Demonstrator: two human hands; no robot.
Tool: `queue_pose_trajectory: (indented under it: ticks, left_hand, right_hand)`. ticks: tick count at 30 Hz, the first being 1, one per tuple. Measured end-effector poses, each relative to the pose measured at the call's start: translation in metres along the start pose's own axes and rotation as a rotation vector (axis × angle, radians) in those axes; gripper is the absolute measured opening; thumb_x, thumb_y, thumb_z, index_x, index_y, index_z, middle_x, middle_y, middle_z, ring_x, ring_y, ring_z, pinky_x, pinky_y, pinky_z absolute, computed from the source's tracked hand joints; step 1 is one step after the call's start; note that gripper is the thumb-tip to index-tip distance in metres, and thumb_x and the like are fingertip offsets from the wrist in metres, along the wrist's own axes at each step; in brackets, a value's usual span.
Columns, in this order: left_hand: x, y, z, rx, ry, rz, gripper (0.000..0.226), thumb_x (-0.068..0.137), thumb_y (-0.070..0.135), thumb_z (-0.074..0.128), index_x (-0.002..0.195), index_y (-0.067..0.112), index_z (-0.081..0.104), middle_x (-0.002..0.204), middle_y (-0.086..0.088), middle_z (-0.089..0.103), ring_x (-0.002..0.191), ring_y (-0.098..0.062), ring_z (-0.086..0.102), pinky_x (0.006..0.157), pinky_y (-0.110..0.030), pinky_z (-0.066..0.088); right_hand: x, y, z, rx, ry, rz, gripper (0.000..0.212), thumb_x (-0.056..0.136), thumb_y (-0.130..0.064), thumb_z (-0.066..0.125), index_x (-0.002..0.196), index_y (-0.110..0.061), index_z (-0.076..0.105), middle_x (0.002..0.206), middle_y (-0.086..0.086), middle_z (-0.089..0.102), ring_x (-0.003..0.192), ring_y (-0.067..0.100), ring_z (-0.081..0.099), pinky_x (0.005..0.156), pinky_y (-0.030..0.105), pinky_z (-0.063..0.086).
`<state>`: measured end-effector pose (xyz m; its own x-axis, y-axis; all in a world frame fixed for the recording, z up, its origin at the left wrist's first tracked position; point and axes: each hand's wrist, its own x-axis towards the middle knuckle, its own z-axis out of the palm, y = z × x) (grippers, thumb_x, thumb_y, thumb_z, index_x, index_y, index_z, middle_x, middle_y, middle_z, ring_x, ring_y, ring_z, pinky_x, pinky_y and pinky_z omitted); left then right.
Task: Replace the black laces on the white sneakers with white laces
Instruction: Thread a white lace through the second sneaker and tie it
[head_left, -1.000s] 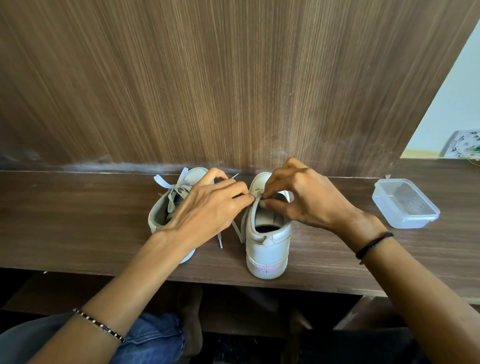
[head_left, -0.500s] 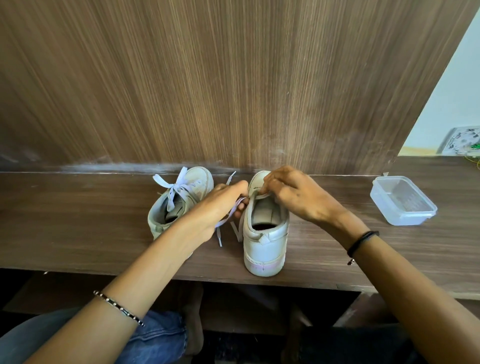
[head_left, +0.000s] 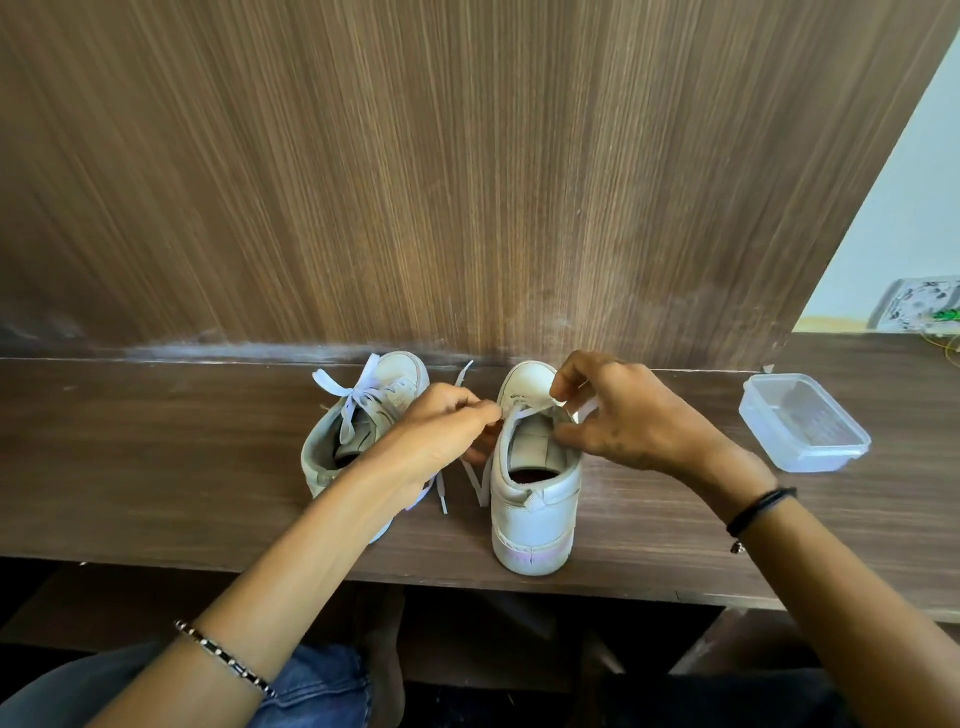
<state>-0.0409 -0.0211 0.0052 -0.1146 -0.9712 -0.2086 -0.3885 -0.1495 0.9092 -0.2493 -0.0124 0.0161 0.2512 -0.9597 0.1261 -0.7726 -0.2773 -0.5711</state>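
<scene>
My hands have drawn apart in the last second: they were bunched together over the tongue, and now my left hand has pulled out toward 9 o'clock. It pinches the white lace between thumb and forefinger, so a short stretch runs taut from my fingertips into the right sneaker. My right hand has lifted a little toward 12 o'clock and pinches the other side of the same lace just above the tongue, fingers curled. The sneaker stands heel toward me on the wooden shelf, and two loose lace tails trail down at its 9 o'clock side. Further that way the left sneaker already wears a tied white bow. I see no black lace anywhere, so I judge I am snugging the top crossing before the knot, with only this tie left. A clear plastic box sits well apart at 3 o'clock.
</scene>
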Motion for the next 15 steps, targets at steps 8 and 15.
queue_pose_trajectory:
  ticks: [8,15]
  left_hand:
    - [-0.005,0.002,-0.001,0.162,0.012,0.018,0.025,0.093,0.033,0.061,0.078,0.014,0.068,0.074,0.002,0.058,0.071,-0.015,0.058,0.066,-0.029,0.052]
    - [-0.008,-0.001,-0.007,0.25,-0.174,-0.012,0.015,0.097,0.018,0.055,0.107,0.014,0.065,0.091,-0.012,0.07,0.057,-0.013,0.063,0.042,-0.023,0.039]
  right_hand:
    - [-0.004,-0.007,0.013,-0.301,0.147,-0.185,0.018,0.091,-0.032,0.068,0.108,-0.031,0.071,0.111,-0.013,0.062,0.101,0.014,0.063,0.073,0.043,0.056]
    - [-0.004,-0.009,0.008,-0.411,0.114,-0.246,0.022,0.097,-0.037,0.061,0.114,-0.031,0.074,0.117,-0.013,0.064,0.113,0.014,0.059,0.074,0.042,0.056]
